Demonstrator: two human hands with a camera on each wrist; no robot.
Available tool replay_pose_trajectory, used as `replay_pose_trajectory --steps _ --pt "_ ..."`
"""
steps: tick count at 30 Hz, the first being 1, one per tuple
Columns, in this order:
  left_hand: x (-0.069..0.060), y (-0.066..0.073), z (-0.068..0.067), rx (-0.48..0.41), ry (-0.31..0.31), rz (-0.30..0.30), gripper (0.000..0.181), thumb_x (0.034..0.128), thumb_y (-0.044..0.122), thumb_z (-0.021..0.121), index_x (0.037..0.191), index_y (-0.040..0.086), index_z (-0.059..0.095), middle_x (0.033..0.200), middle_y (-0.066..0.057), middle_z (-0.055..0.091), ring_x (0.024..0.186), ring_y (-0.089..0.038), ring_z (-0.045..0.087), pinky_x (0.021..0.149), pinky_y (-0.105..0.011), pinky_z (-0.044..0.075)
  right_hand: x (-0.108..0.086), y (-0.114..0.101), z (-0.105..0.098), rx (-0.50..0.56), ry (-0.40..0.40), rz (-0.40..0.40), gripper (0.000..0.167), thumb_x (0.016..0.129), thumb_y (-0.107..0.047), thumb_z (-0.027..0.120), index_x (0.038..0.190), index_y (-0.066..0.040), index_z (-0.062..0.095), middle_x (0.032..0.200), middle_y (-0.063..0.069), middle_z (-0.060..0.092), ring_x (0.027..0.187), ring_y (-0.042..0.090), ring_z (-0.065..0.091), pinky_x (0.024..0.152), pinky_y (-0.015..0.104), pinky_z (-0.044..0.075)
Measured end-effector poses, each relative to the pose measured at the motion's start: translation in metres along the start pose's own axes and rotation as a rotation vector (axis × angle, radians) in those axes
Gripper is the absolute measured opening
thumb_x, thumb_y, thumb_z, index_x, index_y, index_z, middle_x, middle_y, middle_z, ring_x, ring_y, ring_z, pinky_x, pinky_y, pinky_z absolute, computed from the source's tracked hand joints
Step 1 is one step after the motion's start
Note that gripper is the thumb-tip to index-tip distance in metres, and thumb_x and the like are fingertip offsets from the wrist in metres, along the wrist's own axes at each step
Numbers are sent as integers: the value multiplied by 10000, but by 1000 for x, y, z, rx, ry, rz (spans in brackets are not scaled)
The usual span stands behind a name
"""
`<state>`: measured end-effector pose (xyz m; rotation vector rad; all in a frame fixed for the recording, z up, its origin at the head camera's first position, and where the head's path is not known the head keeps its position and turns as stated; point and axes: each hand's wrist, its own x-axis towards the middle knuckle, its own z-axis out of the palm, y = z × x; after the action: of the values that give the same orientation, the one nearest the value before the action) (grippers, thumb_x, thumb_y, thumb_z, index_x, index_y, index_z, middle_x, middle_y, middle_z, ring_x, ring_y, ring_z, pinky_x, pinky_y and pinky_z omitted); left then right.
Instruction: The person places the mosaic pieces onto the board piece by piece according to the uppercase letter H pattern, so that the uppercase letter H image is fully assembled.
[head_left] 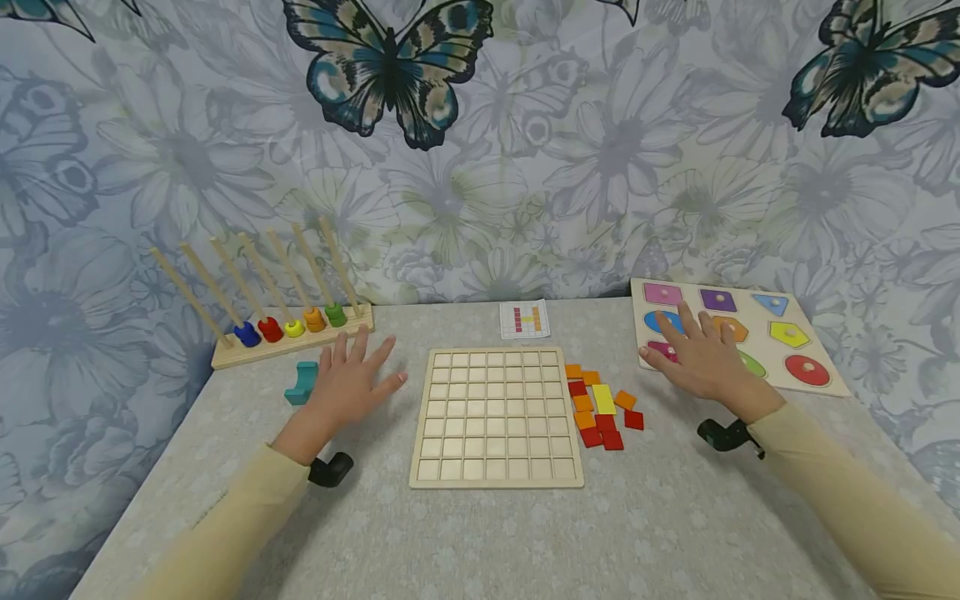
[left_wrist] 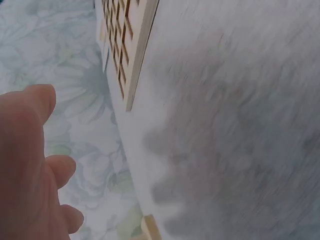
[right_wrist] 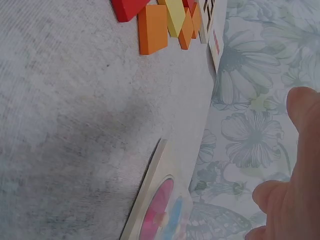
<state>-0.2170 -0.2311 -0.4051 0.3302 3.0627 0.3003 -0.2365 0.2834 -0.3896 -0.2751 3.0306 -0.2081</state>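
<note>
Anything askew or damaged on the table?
Only mildly untidy: the coloured tiles lie jumbled at mixed angles right of the grid board in the head view, unlike its neat rows. No damage visible.

On the table [head_left: 495,542], the grid board [head_left: 497,418] is centred, the card [head_left: 525,319] behind it. Loose tiles [head_left: 603,400] are scattered just beside its right edge. Farther right, the shape puzzle [head_left: 759,337] is placed under the right hand [head_left: 703,360]. Rings [head_left: 270,329] are threaded on the peg rack [head_left: 247,354], back left; before it, the curved block [head_left: 302,390] is laid beside the left hand [head_left: 348,383].
</note>
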Motion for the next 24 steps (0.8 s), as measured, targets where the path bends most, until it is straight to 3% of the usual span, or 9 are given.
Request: replay_pose_trajectory --steps 10,16,24 --pt "-11 11 19 -121 -19 33 707 1052 512 481 1623 137 300 1681 -315 75 1517 -618 35 1171 -780 50 -2 1 5 23 -3 9 908 999 -699 349 1617 -46 227 1645 378 69 1447 688 101 1150 798 -6" --pt "-18 15 26 -146 -11 50 674 1059 476 492 1612 125 330 1670 -329 111 1507 -630 63 1155 -799 82 -4 1 6 29 -10 8 896 1002 -684 365 1617 -49 226 1641 382 73 1447 685 99 1154 788 -29" --pt "-22 18 32 -170 -58 64 631 1081 426 467 1616 124 318 1668 -330 102 1503 -630 63 1146 -806 100 -5 2 6 24 -6 4 889 1007 -674 362 1613 -36 230 1641 382 74 1450 682 103 1160 782 -34"
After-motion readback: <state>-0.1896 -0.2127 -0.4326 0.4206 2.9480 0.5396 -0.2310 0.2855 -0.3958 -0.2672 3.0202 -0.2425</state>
